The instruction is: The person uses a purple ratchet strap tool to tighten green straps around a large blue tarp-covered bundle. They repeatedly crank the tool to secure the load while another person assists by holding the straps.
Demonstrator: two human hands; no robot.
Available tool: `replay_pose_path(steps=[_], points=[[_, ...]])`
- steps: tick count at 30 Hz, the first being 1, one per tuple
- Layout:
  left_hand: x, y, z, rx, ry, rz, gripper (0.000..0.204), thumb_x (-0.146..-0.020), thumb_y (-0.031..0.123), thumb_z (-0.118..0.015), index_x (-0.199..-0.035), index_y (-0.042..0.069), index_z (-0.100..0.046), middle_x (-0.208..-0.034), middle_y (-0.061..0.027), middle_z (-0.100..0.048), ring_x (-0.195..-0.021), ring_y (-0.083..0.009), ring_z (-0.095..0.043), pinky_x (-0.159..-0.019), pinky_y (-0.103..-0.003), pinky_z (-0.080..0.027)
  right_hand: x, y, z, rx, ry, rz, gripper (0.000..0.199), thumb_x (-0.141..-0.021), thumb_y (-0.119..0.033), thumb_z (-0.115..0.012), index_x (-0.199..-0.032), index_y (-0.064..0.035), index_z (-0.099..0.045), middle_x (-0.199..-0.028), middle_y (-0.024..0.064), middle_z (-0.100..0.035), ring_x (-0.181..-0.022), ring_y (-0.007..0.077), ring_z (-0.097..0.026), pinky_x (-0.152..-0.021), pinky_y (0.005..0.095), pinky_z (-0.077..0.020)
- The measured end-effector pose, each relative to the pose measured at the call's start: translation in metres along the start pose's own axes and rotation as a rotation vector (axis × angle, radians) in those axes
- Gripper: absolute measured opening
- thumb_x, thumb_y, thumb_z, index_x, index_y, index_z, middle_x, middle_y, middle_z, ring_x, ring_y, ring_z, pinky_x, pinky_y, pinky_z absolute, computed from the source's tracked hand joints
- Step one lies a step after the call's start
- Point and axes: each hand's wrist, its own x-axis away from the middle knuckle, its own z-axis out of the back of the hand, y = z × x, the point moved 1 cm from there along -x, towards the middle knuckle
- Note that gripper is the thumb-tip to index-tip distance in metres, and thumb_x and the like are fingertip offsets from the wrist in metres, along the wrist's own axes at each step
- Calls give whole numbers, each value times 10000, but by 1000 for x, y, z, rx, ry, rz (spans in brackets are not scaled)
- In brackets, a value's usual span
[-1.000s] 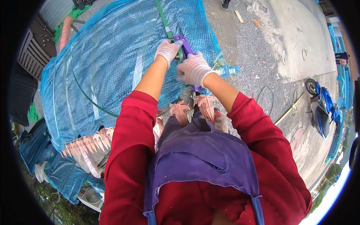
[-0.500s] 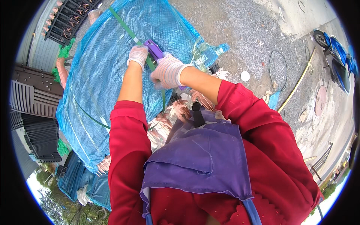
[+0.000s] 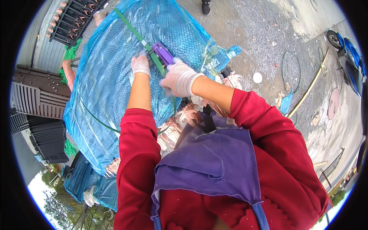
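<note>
A purple tool [image 3: 163, 53] is being gripped by the right hand [image 3: 179, 78], just beside the left hand [image 3: 141, 64], which is being pressed closed on a green strap [image 3: 132, 27].

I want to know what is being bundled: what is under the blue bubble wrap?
Under the blue bubble wrap, pinkish ornate pieces stick out at the near edge. The rest of the load is covered. On top run a green strap and a purple tool.

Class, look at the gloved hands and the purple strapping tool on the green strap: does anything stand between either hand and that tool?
Nothing visible does. The right gloved hand grips the purple strapping tool directly, and the left gloved hand rests beside it on the green plastic strap over the blue bubble-wrapped bundle.
</note>
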Motion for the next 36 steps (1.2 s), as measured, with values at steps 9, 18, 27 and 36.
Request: replay_pose_path(steps=[9,18,27,36], points=[[-22,-27,8,165,-134,68,293,-935,217,-499,-1205,105,-529,-861,-101,-647,-667,-187,-634,-519,-328,-520,-4,-10,11,76,-53,21,309,-821,-446,-568,-824,-145,-640,-722,74,-633,-839,268,-576,-917,478,-332],[-39,-8,6,-314,126,-104,308,-839,327,-602,-1039,108,-683,-1027,-160,-662,-975,-308,-622,-846,-367,-469,-10,-19,14,88,-78,35,325,-823,-453,-564,-880,-142,-640,-793,76,-626,-891,268,-567,-969,515,-313],[-92,-18,-14,-119,-62,108,341,-813,345,-607,-1052,109,-665,-1023,-152,-658,-954,-286,-630,-827,-357,-481,-15,-24,17,53,-135,4,314,-833,-427,-560,-902,-130,-633,-832,86,-617,-947,277,-558,-998,536,-286],[-60,40,-5,-690,66,-80,371,-856,380,-549,-1071,91,-639,-1082,-178,-631,-1020,-347,-598,-864,-413,-475,-15,-19,15,67,-76,16,305,-829,-413,-564,-907,-125,-625,-808,88,-613,-905,279,-559,-962,511,-301]])
